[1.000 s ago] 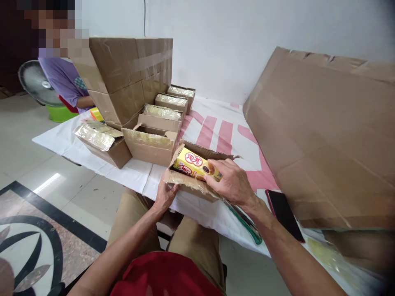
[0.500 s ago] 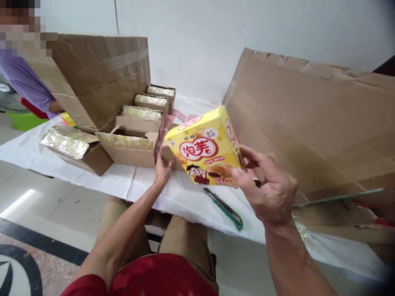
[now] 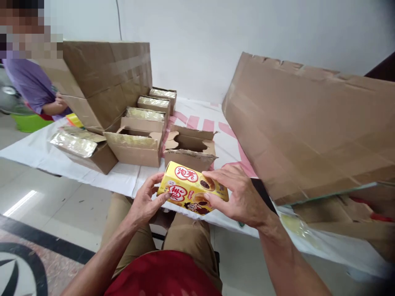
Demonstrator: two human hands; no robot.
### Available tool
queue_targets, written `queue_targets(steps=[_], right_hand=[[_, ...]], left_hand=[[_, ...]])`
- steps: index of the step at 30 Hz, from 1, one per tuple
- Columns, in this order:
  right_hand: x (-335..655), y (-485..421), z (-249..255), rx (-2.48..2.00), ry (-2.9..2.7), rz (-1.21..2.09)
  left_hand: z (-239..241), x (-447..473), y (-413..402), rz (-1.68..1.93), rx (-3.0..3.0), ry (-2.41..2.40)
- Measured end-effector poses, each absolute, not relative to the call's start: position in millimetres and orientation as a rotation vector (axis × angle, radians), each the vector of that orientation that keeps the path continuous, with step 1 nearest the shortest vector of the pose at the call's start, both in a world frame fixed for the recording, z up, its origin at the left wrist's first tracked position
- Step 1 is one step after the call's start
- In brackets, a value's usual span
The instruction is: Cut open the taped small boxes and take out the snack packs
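Nearest the camera, in front of the open carton (image 3: 189, 150) and over the person's lap, the yellow snack box (image 3: 193, 188) is held level, its printed face up and its long side running left to right. The left hand (image 3: 145, 201) pinches its left end between thumb and curled fingers. The right hand (image 3: 240, 195) is clasped over its right end, fingers on top and thumb against the near face. A second ago this box lies inside the carton. Half a second ago the right hand alone holds it raised and tipped, while the left hand rests at the carton's near edge. The left hand has since left the carton, so the box is now fully out, lowered and gripped at both ends, and the carton stands with nothing showing inside and its flaps up. It sits on the white cloth (image 3: 123, 179). Left of the carton is a row of small cartons (image 3: 135, 144), some with film-wrapped tops. Beyond these, to the left, stands a large taped box (image 3: 108, 82), with another person in a purple shirt (image 3: 31, 86) behind it. Right of the carton a large cardboard sheet (image 3: 308, 123) leans over the table.
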State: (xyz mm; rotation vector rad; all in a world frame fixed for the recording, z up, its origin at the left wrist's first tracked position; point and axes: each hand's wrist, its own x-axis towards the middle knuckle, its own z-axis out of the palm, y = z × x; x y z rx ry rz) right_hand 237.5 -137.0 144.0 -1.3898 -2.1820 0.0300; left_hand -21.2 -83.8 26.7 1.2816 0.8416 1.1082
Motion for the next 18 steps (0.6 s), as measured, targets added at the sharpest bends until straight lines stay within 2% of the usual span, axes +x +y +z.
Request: queue_targets(steps=[6,12,15,18], right_hand=[[246,-136,131,-1.318,-1.958,-0.037],[209,-124,94,-1.369,-1.789,0.184],[190,-100,101,-1.357,-1.639,0.112],[184,-71,132,-1.225,-1.552,0.003]], left_hand=[[36,-40,-80,1.294,1.109,0.842],[43,-41,-69,1.516,1.065,0.857],[71,-37,-53,1.598,1.15,0.747],[114,-38,-28,1.69,1.365,0.58]])
